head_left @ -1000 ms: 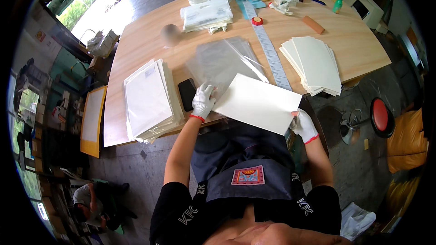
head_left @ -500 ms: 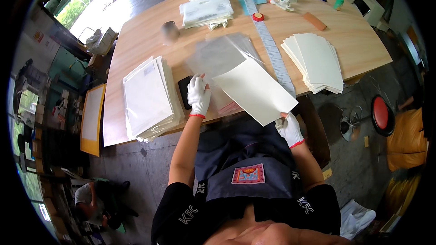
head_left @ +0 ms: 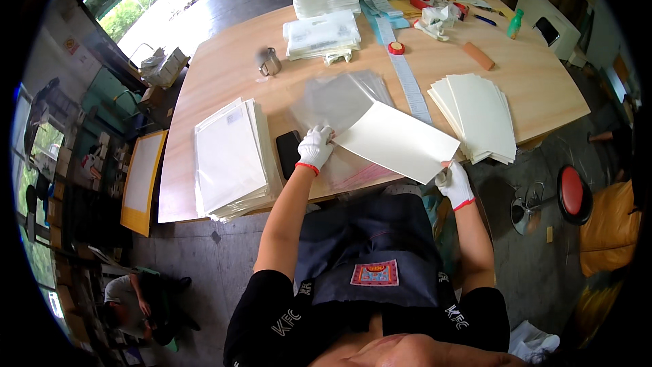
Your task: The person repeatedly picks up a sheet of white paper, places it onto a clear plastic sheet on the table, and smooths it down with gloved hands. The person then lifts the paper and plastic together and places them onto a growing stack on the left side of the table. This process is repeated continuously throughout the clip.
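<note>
White-gloved right hand pinches rectangular off-white card; white-gloved left hand, grip unclear, now sits closer to its left corner.

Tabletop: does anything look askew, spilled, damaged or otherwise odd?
The white card stack at right is fanned unevenly rather than squared, and crumpled white plastic lies loose toward the back. I see no clear spill.

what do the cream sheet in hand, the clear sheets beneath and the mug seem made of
Cream sheet: likely matte card, with little visible sag. Clear sheets: probably glossy plastic film, see-through with bright glints. Mug: apparently polished metal, from its grey sheen.
</note>
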Action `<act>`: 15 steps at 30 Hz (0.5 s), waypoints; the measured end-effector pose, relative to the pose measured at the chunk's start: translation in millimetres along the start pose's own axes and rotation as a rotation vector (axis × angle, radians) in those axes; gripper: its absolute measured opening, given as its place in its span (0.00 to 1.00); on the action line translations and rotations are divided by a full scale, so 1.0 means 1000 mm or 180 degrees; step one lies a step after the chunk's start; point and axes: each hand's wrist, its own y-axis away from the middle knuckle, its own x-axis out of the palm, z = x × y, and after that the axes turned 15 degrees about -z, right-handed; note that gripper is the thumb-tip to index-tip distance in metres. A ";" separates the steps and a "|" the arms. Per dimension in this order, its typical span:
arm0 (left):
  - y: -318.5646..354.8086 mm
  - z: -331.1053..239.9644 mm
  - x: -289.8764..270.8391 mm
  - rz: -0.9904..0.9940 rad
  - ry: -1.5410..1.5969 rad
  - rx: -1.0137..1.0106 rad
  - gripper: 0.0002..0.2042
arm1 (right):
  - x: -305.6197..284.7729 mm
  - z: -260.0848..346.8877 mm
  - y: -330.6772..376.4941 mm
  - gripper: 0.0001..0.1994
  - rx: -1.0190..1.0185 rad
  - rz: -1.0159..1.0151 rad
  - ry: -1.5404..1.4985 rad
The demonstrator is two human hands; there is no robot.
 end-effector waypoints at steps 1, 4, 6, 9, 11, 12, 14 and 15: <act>0.001 0.003 0.004 -0.0070 -0.0127 0.0003 0.14 | 0.002 -0.003 -0.002 0.13 0.0158 -0.0048 -0.0071; 0.001 0.007 0.015 -0.0324 -0.0324 0.0027 0.13 | 0.007 -0.016 0.007 0.13 0.0455 -0.0368 -0.0300; 0.000 0.010 0.017 -0.0505 -0.0395 -0.0043 0.13 | -0.012 -0.031 -0.002 0.11 0.0360 0.0063 -0.0249; -0.001 0.012 0.010 -0.0743 -0.0529 -0.0008 0.11 | -0.006 -0.041 0.009 0.10 0.0451 -0.0193 -0.0421; 0.001 0.006 0.002 -0.0853 -0.0249 -0.0002 0.11 | -0.006 -0.049 0.015 0.09 0.0491 -0.0355 -0.0537; 0.004 0.002 -0.002 -0.0913 0.0076 -0.0030 0.11 | -0.010 -0.055 0.016 0.08 0.0483 -0.0319 -0.0573; 0.010 -0.016 -0.011 -0.1106 0.0594 0.0028 0.12 | -0.021 -0.065 0.020 0.06 0.0488 -0.0078 -0.0673; 0.017 -0.025 -0.018 -0.1056 0.0725 -0.0004 0.13 | -0.022 -0.068 0.026 0.06 0.0606 0.0018 -0.0690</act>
